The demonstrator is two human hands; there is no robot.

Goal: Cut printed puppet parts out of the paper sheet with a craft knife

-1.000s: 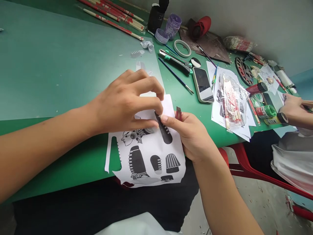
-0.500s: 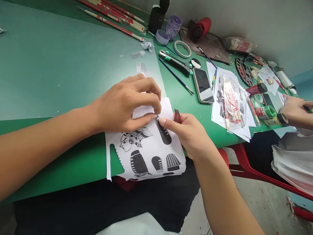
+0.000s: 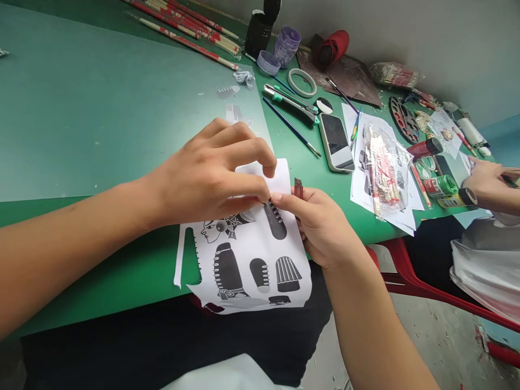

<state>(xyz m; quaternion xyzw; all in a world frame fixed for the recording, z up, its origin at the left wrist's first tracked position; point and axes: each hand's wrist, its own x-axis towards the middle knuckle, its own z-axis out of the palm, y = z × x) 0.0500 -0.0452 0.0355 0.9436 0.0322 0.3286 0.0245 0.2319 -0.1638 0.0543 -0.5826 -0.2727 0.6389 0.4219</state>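
Note:
A white printed paper sheet [image 3: 239, 254] with black-and-grey puppet-like parts and a head in profile bends over the table's front edge. Its left side has a cut-out gap and a thin strip. My left hand [image 3: 219, 168] comes over the sheet from the left, thumb and forefinger pinched at the upper part, the other fingers curled above. My right hand [image 3: 325, 225] grips the sheet's right side, its thumb on top beside the left fingertips. A dark red flat piece [image 3: 298, 188] sticks up between the right fingers; its lower part is hidden.
On the green table [image 3: 134, 249] lie a translucent mat [image 3: 101, 108], cutter [image 3: 290, 104], paintbrush [image 3: 292, 128], tape roll [image 3: 302, 83] and phone [image 3: 336, 142]. Farther right are papers [image 3: 361, 179] under bagged sticks [image 3: 382, 173], paint jars [image 3: 441, 186] and another person's hand [image 3: 489, 181].
The sheet has shifted slightly, its lower edge sagging further over the table edge. My left fingers have moved a little right, the middle finger lifting away. My right hand stays nearly in place.

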